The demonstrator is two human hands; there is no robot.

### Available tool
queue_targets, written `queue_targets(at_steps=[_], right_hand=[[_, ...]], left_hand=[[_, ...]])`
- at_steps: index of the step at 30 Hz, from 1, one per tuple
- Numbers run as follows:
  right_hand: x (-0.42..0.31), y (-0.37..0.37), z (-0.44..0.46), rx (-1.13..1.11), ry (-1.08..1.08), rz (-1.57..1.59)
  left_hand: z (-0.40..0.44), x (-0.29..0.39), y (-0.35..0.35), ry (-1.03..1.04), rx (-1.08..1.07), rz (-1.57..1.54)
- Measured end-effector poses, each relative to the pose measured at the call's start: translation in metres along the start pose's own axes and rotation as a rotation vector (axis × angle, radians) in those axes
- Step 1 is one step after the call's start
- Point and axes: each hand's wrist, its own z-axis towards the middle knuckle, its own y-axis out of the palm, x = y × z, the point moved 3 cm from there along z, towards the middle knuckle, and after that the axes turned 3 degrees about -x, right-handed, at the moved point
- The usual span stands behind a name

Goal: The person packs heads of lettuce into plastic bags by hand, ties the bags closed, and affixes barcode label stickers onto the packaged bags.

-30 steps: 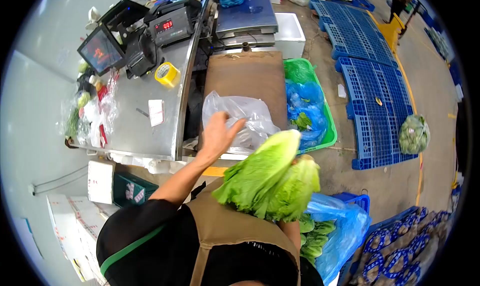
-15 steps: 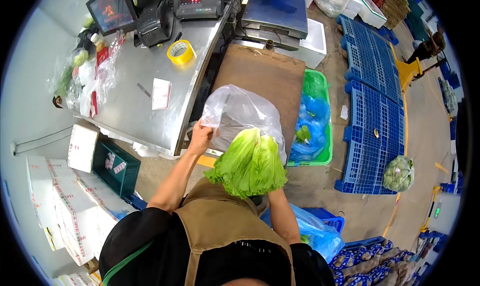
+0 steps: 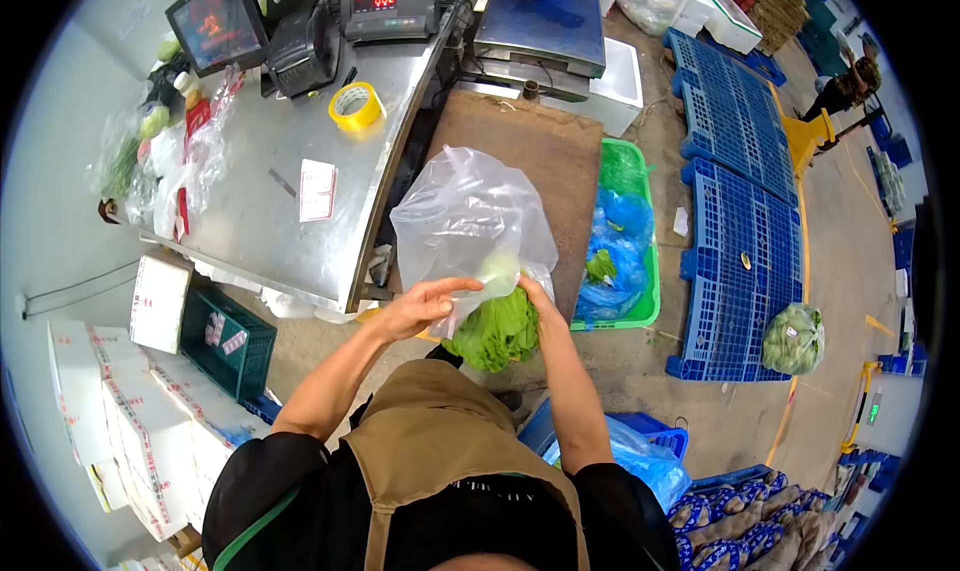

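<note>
Lettuce (image 3: pixel 498 333) is sitting half inside plastic bag (image 3: pixel 475 206), leaves hanging out; my right hand (image 3: pixel 545 316) is gripping it, left hand (image 3: pixel 422 309) touching bag mouth, grip unclear.

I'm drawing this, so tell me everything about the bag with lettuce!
The bag is crinkly, cloudy plastic, puffed out over the brown platform. Its mouth faces the apron. Lettuce is partly inside: its pale end shows through, green leaves stick out. The left hand touches the edge; the right hand is beside the opening.
</note>
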Motion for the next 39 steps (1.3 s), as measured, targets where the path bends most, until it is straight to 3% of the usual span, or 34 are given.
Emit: queue_targets(at_steps=[1, 3, 4, 7, 8, 9, 11, 12, 16, 19, 23, 27, 31, 32, 36, 39], right_hand=[[-0.004, 0.003, -0.001, 0.035, -0.054, 0.005], [-0.011, 0.005, -0.003, 0.082, -0.195, -0.136], [-0.013, 0.006, -0.003, 0.105, -0.264, -0.208], [-0.006, 0.016, 0.0, 0.037, -0.382, -0.793], [0.0, 0.019, 0.002, 0.015, -0.311, -0.848], [0.003, 0.029, 0.0, -0.011, -0.241, -0.905], [0.011, 0.046, 0.002, -0.045, -0.145, -0.77], [0.006, 0.061, -0.009, -0.033, -0.126, -0.503], [0.015, 0.015, 0.033, 0.211, -0.026, 0.122], [0.006, -0.004, 0.044, 0.223, -0.328, 0.387], [0.003, 0.004, 0.044, 0.388, -0.231, 0.348], [-0.019, 0.026, 0.021, 0.269, -0.242, 0.407], [-0.033, 0.009, 0.03, 0.226, -0.284, 0.464], [-0.03, -0.007, 0.043, 0.211, -0.292, 0.462], [-0.039, -0.012, 0.04, 0.175, -0.373, 0.411], [-0.03, -0.024, 0.047, 0.497, -0.355, 0.389]], left_hand=[[-0.003, 0.0, 0.004, -0.021, 0.015, 0.048], [-0.02, -0.016, -0.004, -0.309, -0.001, 0.313], [-0.021, -0.021, -0.007, -0.27, 0.068, 0.401], [-0.011, -0.028, -0.017, -0.164, 0.155, -0.334], [-0.002, -0.027, -0.015, -0.037, 0.236, -0.455], [0.002, -0.017, -0.008, -0.026, 0.181, -0.47], [0.004, -0.005, 0.0, -0.003, 0.072, -0.503], [0.0, -0.01, 0.002, -0.001, 0.004, -0.497], [-0.039, -0.033, -0.006, -0.004, -0.192, -0.643], [-0.066, -0.066, -0.002, -0.19, 0.101, -0.617], [-0.057, -0.096, 0.023, -0.296, 0.136, -0.587], [-0.038, -0.122, -0.007, -0.156, 0.385, -0.121], [-0.041, -0.137, 0.011, -0.271, -0.026, 0.3], [-0.042, -0.144, 0.015, -0.394, -0.208, 0.34], [-0.033, -0.069, 0.057, -0.437, -0.345, 0.089], [-0.014, -0.022, 0.068, -0.29, -0.225, -0.12]])
